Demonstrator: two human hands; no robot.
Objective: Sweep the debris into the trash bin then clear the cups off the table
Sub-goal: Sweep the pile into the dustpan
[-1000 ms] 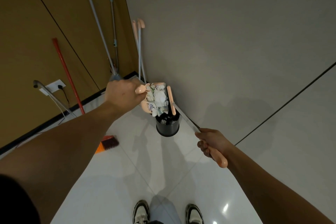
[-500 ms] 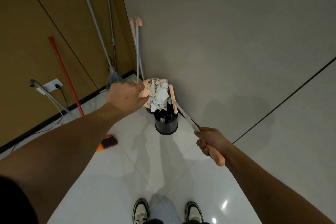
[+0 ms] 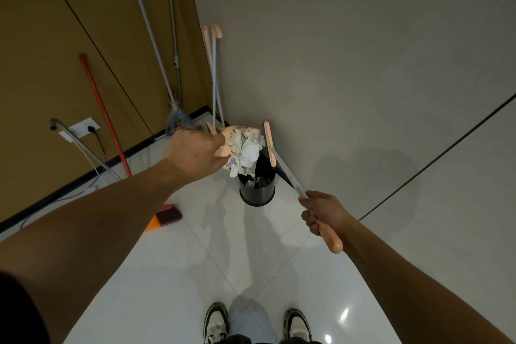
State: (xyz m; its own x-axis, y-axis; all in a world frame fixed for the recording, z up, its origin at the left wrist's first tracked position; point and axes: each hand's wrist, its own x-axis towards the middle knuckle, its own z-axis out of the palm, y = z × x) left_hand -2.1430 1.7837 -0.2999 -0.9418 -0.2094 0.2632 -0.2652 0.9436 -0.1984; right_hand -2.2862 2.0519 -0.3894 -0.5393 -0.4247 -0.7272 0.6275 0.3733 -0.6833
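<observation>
Shoes stand nearest on the floor. Further out, right hand fingers clamp the broom handle; left hand fingers grip the tipped dustpan. Debris hangs above the trash bin; tipping fast could spill paper past the narrow rim.

Left fingers mostly hidden; debris blurred.

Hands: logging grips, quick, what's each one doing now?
Left hand: grips the dustpan over the bin.
Right hand: grips the broom handle.
</observation>
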